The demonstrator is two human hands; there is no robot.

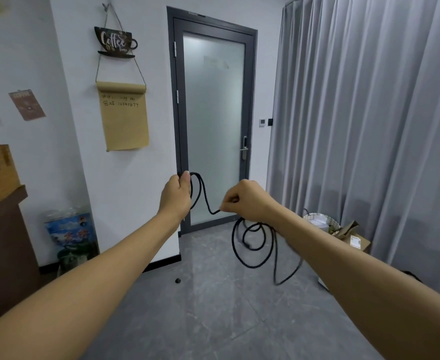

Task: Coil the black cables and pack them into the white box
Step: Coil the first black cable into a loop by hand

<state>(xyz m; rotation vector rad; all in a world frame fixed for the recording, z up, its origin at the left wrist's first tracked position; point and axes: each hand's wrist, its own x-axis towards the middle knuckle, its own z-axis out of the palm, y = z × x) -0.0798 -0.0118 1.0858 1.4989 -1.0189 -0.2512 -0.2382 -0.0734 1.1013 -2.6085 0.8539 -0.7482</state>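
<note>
Both forearms stretch up from the bottom corners. Left hand (176, 193) at centre is fisted round a couple of loops of one black cable (252, 245) — right hand (245, 201) pinches the same cable just beside it. Rest hangs in loose coils below the right wrist, above the grey floor (213, 320). Frosted door (213, 120) behind, curtain (369, 126) right, basket (323, 222) and cardboard box (356, 240) lower right.

Left hand (176, 194) and right hand (247, 201): both bare, no gloves, rings or watch showing. Forearms bare from wrist to frame edge, with no sleeve in view. Thumbnail on the left hand short and unpainted.
</note>
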